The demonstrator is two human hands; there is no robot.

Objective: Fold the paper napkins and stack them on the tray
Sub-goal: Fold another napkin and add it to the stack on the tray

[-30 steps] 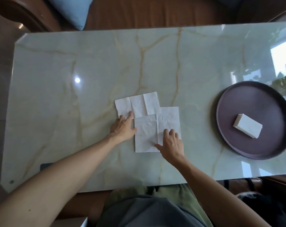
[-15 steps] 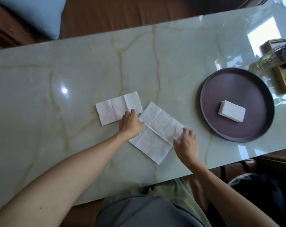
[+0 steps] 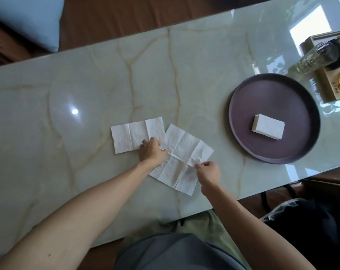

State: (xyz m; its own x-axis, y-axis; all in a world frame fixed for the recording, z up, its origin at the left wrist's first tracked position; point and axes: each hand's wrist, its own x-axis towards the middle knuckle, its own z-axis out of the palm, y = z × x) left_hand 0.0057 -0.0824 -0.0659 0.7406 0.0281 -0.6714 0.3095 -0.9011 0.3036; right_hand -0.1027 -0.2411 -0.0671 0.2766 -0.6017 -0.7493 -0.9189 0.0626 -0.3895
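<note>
An unfolded white napkin point(image 3: 181, 152) lies creased and turned at an angle on the marble table. My left hand point(image 3: 151, 152) pinches its left edge at the middle crease. My right hand point(image 3: 208, 173) pinches its right edge at the same crease, and the paper lifts slightly there. A second white napkin point(image 3: 130, 136), half folded, lies flat to the left, partly under my left hand. A round dark purple tray point(image 3: 243, 112) sits to the right with a small stack of folded napkins point(image 3: 268, 129) on it.
A glass bottle point(image 3: 319, 55) lies over a wooden box point(image 3: 328, 88) at the table's far right, just behind the tray. A light blue cushion point(image 3: 29, 20) rests on the brown sofa beyond the table. The table's near edge runs just below my right hand.
The view shifted left and nearer. My right hand moved from the napkin's right corner to its middle crease and pinched it. My left hand closed on the opposite edge.
</note>
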